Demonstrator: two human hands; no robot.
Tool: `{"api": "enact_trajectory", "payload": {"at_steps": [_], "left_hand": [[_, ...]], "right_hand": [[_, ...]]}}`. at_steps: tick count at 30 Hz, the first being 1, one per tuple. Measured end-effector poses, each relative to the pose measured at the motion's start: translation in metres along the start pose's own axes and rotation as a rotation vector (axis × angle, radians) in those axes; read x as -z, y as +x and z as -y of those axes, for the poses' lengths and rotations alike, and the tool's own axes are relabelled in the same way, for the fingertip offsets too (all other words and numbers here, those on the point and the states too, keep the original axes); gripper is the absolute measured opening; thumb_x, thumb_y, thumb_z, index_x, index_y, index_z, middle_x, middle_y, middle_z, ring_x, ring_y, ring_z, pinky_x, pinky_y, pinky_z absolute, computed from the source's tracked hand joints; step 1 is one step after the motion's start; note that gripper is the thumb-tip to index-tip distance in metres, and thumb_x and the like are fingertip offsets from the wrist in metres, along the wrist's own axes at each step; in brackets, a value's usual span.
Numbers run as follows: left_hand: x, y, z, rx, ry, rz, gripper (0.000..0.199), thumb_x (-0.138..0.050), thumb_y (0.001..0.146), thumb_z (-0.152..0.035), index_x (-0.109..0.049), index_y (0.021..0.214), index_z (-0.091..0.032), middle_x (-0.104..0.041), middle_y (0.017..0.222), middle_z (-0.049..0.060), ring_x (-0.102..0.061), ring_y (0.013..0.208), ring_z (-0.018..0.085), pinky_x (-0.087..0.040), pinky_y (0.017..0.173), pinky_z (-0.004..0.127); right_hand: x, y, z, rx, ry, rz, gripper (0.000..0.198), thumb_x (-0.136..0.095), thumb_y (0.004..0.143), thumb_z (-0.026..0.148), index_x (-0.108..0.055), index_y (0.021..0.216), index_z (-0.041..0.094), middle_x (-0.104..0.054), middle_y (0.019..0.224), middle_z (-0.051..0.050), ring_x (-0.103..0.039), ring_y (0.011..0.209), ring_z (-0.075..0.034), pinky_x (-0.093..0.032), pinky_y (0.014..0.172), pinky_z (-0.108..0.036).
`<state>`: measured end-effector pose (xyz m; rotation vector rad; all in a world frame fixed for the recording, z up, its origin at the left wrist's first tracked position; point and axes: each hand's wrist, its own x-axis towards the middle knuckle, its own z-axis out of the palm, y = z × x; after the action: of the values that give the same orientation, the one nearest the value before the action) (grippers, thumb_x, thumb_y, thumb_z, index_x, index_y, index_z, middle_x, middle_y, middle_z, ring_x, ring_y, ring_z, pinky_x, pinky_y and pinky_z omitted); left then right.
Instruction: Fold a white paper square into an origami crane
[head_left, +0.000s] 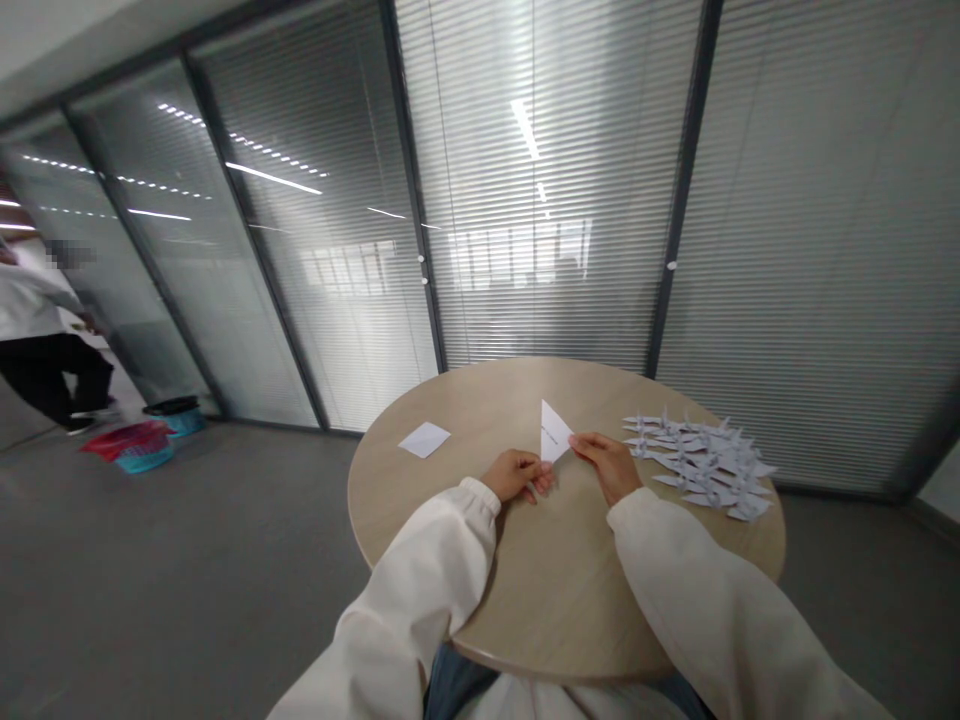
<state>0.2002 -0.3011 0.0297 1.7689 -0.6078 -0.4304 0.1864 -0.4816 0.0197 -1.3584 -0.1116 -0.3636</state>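
Note:
A sheet of white paper folded into a triangle (553, 432), with a line of dark print on it, is held up over the round table. My left hand (521, 474) pinches its lower corner between thumb and fingers. On the other side, my right hand (606, 464) grips the right corner with thumb and forefinger. To the right of my right hand lies a cluster of folded white paper cranes (705, 462). A flat square of white paper (424, 440) rests on the table to the left, apart from both hands.
The round wooden table (555, 580) stands before a glass partition with blinds (540, 200). On the floor at left are a blue bin with a red liner (142, 447) and one with a black liner (178, 414). A person (45, 340) is at the far left.

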Motion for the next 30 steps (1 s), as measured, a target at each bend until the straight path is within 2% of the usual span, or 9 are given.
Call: {"api": "enact_trajectory", "payload": {"at_steps": [4, 8, 15, 18, 24, 30], "left_hand": [[0.0009, 0.0002, 0.0013, -0.026, 0.124, -0.045, 0.043, -0.045, 0.073, -0.052, -0.057, 0.07, -0.01, -0.053, 0.052, 0.0, -0.05, 0.043, 0.007, -0.041, 0.04, 0.019], [0.0003, -0.0023, -0.0011, -0.053, 0.195, -0.082, 0.044, -0.041, 0.076, -0.051, -0.058, 0.072, -0.011, -0.053, 0.05, 0.0, -0.048, 0.04, 0.007, -0.039, 0.04, 0.018], [-0.0003, -0.0021, -0.0067, -0.106, 0.073, -0.102, 0.041, -0.055, 0.067, -0.048, -0.062, 0.08, -0.01, -0.063, 0.078, 0.008, -0.058, 0.069, 0.014, -0.046, 0.055, 0.022], [0.0007, 0.0, -0.0061, -0.11, 0.009, -0.127, 0.04, -0.058, 0.065, -0.047, -0.062, 0.076, -0.008, -0.063, 0.073, 0.008, -0.058, 0.064, 0.013, -0.047, 0.06, 0.024], [0.0015, 0.0008, -0.0037, -0.14, 0.005, -0.151, 0.04, -0.059, 0.064, -0.048, -0.059, 0.066, -0.009, -0.06, 0.061, 0.005, -0.054, 0.053, 0.011, -0.045, 0.056, 0.024], [0.0004, -0.0002, -0.0081, -0.155, -0.038, -0.163, 0.042, -0.062, 0.061, -0.049, -0.061, 0.074, -0.009, -0.061, 0.066, 0.005, -0.055, 0.058, 0.011, -0.044, 0.06, 0.023]], "right_hand": [[-0.001, -0.0007, 0.0001, 0.006, 0.023, -0.002, 0.027, -0.07, 0.054, 0.04, -0.066, 0.069, 0.018, -0.063, 0.065, 0.0, -0.053, 0.061, -0.013, -0.041, 0.06, -0.025], [-0.0007, 0.0001, -0.0013, 0.019, -0.001, -0.005, 0.031, -0.07, 0.053, 0.043, -0.066, 0.07, 0.017, -0.064, 0.066, -0.001, -0.054, 0.063, -0.015, -0.041, 0.061, -0.026], [-0.0003, 0.0016, -0.0049, -0.027, 0.033, 0.044, 0.031, -0.071, 0.053, 0.042, -0.065, 0.071, 0.017, -0.064, 0.067, -0.001, -0.055, 0.061, -0.015, -0.041, 0.058, -0.025], [-0.0006, 0.0013, -0.0059, -0.037, 0.018, 0.048, 0.031, -0.07, 0.054, 0.043, -0.065, 0.071, 0.017, -0.064, 0.066, -0.002, -0.055, 0.061, -0.015, -0.042, 0.057, -0.025], [-0.0014, 0.0013, -0.0059, -0.022, 0.009, 0.053, 0.033, -0.07, 0.054, 0.044, -0.066, 0.072, 0.016, -0.064, 0.066, -0.002, -0.054, 0.061, -0.014, -0.042, 0.059, -0.025], [-0.0013, 0.0006, -0.0037, -0.043, 0.013, 0.091, 0.027, -0.07, 0.056, 0.039, -0.066, 0.07, 0.017, -0.064, 0.066, -0.001, -0.054, 0.062, -0.014, -0.041, 0.061, -0.025]]}}
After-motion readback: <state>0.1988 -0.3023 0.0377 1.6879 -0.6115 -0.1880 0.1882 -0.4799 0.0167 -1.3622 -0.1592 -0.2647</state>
